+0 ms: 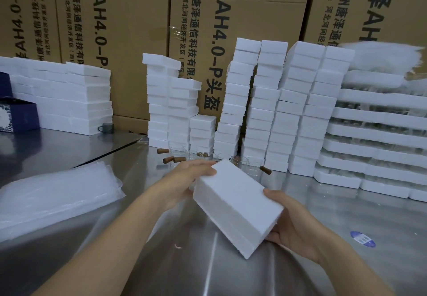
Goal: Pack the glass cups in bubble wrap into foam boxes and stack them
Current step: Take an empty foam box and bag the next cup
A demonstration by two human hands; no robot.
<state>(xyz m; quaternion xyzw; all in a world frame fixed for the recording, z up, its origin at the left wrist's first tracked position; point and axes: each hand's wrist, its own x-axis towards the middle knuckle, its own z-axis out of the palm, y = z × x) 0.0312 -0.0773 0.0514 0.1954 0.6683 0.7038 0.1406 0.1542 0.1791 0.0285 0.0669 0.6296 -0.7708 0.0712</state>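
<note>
The left hand and right hand gripped the closed foam box between curled fingers, tilted off the surface, likely for stacking on the piles beyond them.

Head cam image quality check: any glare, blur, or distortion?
Head view: wide-angle bowing tilts the cartons and foam stacks outward. The steel table shows bright glare streaks and reflections. The clear glass cups nearly vanish against it. The white bundle top right is smeared. The held foam box is sharp and evenly lit.
</note>
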